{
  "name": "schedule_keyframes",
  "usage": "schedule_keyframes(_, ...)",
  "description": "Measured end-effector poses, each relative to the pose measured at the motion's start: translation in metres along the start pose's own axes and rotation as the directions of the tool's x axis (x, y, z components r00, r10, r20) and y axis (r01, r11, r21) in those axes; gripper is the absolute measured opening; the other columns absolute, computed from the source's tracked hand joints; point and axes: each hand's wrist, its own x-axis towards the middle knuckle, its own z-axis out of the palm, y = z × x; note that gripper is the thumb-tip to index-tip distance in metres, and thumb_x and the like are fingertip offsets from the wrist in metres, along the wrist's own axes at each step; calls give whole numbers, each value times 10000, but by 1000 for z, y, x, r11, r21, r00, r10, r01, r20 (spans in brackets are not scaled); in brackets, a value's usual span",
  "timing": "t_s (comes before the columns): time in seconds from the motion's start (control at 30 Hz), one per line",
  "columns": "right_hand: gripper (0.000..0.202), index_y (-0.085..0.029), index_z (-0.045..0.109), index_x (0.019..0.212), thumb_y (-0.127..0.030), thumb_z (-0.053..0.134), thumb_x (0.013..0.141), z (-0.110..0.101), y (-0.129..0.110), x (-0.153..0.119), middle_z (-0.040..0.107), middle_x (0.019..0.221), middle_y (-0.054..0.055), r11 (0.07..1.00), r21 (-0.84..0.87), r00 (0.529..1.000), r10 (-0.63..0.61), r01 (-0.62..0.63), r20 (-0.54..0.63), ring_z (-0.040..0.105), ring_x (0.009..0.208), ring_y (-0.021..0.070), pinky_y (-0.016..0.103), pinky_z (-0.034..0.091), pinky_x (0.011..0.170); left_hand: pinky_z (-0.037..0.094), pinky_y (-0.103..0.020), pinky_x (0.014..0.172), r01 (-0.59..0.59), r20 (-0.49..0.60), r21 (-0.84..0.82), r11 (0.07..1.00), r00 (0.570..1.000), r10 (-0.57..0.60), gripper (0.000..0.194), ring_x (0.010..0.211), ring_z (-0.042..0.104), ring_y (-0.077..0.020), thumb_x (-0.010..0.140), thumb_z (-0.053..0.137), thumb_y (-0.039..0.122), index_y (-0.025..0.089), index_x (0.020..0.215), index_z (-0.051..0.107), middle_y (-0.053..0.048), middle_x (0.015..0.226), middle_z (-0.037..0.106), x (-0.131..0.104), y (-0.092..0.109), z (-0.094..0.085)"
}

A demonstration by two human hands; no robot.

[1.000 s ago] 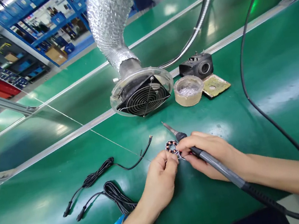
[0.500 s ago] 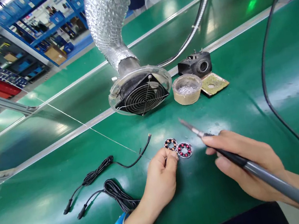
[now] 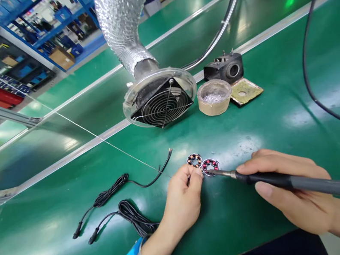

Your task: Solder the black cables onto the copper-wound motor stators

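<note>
My left hand (image 3: 183, 197) is closed in a pinch at the lower edge of two small ring-shaped motor stators; what lies between its fingertips is hidden. One stator (image 3: 194, 161) has copper windings, the other stator (image 3: 210, 167) red ones, and they sit side by side. My right hand (image 3: 294, 187) grips a soldering iron (image 3: 265, 180) with a dark handle. Its tip reaches the red-wound stator. Left of my left hand lie a bundled black cable (image 3: 112, 191) with a bared end and a second black cable (image 3: 133, 218), which passes out of sight behind my left wrist.
A fume extractor (image 3: 162, 102) with a silver duct hangs over the back of the green bench (image 3: 57, 216). Beside it stand a round tub (image 3: 215, 104), a yellowish sponge pad (image 3: 245, 91) and a black iron holder (image 3: 225, 68). The iron's black cord (image 3: 307, 74) loops at the right.
My right hand has brought the soldering iron down and left, from above the bench to the red-wound stator. My left hand keeps its pinch in place. The view has shifted slightly.
</note>
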Motion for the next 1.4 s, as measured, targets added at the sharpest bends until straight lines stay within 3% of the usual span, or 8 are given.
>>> schedule_keyframes(0.23, 245, -203, 681, 1046, -151, 554, 843, 1, -2, -1, 610, 683, 29, 999, 22, 999, 36, -36, 12, 527, 549, 151, 301, 408, 477, 208, -200, 462, -12, -6, 25, 1000, 1000, 12, 308, 473, 252, -72, 936, 499, 443, 192, 759, 486, 86, 554, 325, -1, 1, 0)
schedule_keyframes(0.67, 351, -176, 661, 1073, -60, 525, 771, -3, -10, 7, 691, 757, 63, 994, -4, 994, -109, 109, 20, 603, 601, 174, 330, 491, 521, 211, -200, 462, -15, -7, 41, 999, 1000, 15, 335, 496, 259, -77, 917, 522, 478, 189, 748, 493, 75, 575, 342, -2, 3, 1)
schedule_keyframes(1.13, 369, -196, 656, 1138, -81, 521, 815, -2, -8, 10, 674, 782, 58, 984, -24, 984, -175, 174, -21, 604, 627, 182, 332, 494, 529, 180, -205, 454, -3, 7, 12, 1000, 1000, 3, 331, 475, 221, -73, 918, 524, 476, 194, 749, 488, 86, 560, 299, 0, -1, 0)
schedule_keyframes(1.27, 386, -210, 652, 1166, -73, 549, 821, -10, -1, 20, 679, 851, 59, 969, -119, 975, -220, 215, -30, 615, 700, 189, 341, 501, 592, 186, -206, 459, -18, 18, 24, 1000, 1000, 18, 334, 495, 230, -77, 930, 506, 475, 192, 752, 483, 79, 582, 311, 0, -1, -1)
schedule_keyframes(1.4, 348, -255, 653, 1187, -142, 615, 859, -29, 25, 49, 704, 1039, 63, 905, -392, 958, -241, 163, -156, 647, 921, 233, 399, 522, 819, 197, -201, 463, -30, 22, 24, 999, 999, 29, 327, 506, 241, -76, 937, 502, 452, 190, 745, 470, 77, 588, 321, 0, -2, -1)
